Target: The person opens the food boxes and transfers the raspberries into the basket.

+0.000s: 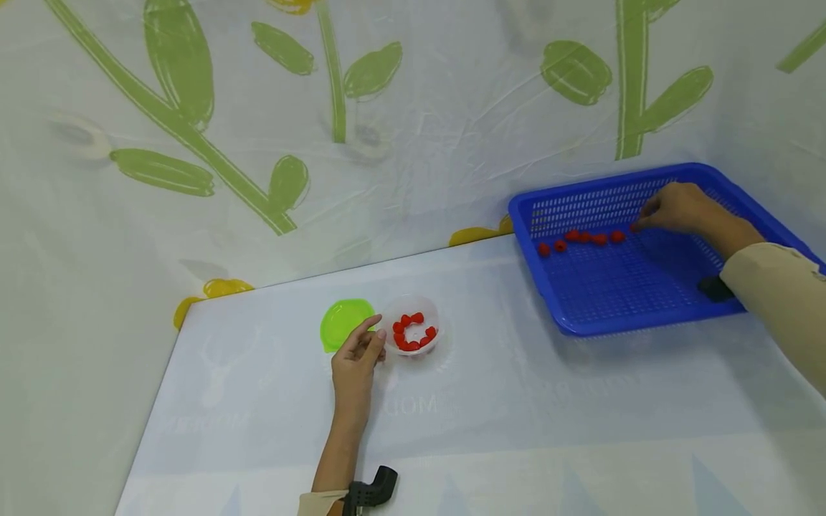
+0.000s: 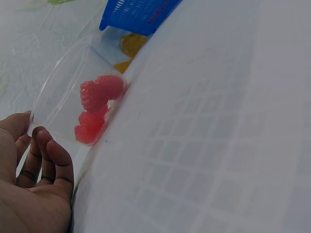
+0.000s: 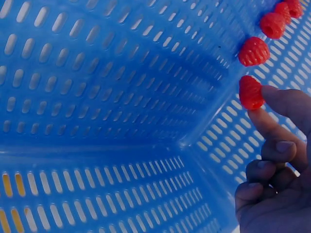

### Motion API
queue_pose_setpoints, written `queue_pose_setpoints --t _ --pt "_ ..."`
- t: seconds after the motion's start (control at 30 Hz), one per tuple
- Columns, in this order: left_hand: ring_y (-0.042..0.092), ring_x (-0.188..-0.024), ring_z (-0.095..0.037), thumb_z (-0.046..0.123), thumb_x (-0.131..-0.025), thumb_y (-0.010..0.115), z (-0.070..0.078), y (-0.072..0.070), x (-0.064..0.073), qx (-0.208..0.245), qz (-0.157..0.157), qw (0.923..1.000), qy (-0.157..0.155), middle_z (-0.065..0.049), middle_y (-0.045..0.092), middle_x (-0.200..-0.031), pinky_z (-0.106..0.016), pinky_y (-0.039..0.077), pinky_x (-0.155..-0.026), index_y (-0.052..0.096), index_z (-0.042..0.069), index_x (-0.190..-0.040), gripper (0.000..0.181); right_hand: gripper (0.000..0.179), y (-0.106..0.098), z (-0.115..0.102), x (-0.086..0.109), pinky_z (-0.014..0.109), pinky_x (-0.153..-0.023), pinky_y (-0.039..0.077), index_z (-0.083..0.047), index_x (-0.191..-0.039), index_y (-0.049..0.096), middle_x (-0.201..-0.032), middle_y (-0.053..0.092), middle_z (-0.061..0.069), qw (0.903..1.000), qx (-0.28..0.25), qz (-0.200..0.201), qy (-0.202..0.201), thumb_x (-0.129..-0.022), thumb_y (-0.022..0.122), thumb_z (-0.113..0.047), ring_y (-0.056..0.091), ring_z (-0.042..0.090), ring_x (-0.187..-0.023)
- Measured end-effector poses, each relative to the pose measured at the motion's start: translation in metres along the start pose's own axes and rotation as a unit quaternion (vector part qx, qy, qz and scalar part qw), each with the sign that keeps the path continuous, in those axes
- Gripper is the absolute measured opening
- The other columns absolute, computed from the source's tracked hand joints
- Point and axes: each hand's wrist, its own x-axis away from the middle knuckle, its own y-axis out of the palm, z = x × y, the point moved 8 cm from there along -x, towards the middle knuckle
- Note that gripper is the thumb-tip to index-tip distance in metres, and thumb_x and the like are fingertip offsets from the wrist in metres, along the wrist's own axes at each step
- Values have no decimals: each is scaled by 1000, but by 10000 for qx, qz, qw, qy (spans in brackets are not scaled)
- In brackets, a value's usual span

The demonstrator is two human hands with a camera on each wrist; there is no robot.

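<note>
My right hand (image 1: 677,208) is inside the blue basket, pinching a red raspberry (image 3: 251,92) between thumb and forefinger. More raspberries (image 1: 600,239) lie in a row along the basket's far side, left of that hand. My left hand (image 1: 355,358) is at the near left side of a clear plastic bowl (image 1: 391,304), fingertips around its rim (image 2: 30,127). Several raspberries (image 2: 97,94) sit on the bottom of this bowl, seen through its wall in the left wrist view.
The blue slotted basket (image 1: 561,308) stands at the back right of the white-covered table (image 1: 490,401). A bright green lid (image 1: 345,322) lies left of the bowl, partly behind my left hand. A sheet printed with plants (image 1: 452,143) hangs behind the table.
</note>
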Motion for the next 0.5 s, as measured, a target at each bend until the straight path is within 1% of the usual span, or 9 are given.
queue_pose_setpoints --t 0.1,0.23,0.37,0.5 --pt "57 -82 -28 22 -97 69 0 1 0 42 -30 10000 14 -8 59 -95 -26 53 -77 66 10 -130 36 40 1 0 0 69 -90 40 13 -105 69 -115 60 38 10000 35 -15 -15 -90 72 -23 50 60 -108" --pt "57 -81 -25 21 -97 69 0 1 -1 106 -41 9999 61 -8 59 -94 -25 53 -77 68 12 -128 33 41 4 1 0 69 -89 42 14 -107 68 -113 61 38 9999 15 -66 -87 -90 72 -22 50 60 -107" --pt "56 -80 -25 21 -97 69 -2 0 -1 104 -31 9999 98 -7 60 -93 -25 53 -76 68 13 -128 32 40 6 1 -1 67 -88 44 15 -107 68 -112 62 38 9997 73 -71 -206 -90 71 -20 52 59 -106" --pt "56 -80 -25 21 -97 69 -2 0 -2 90 -18 9999 99 -7 60 -93 -25 53 -76 68 13 -128 33 38 7 1 -3 65 -87 45 15 -107 67 -112 61 38 9996 132 -78 -232 -90 71 -19 52 59 -106"
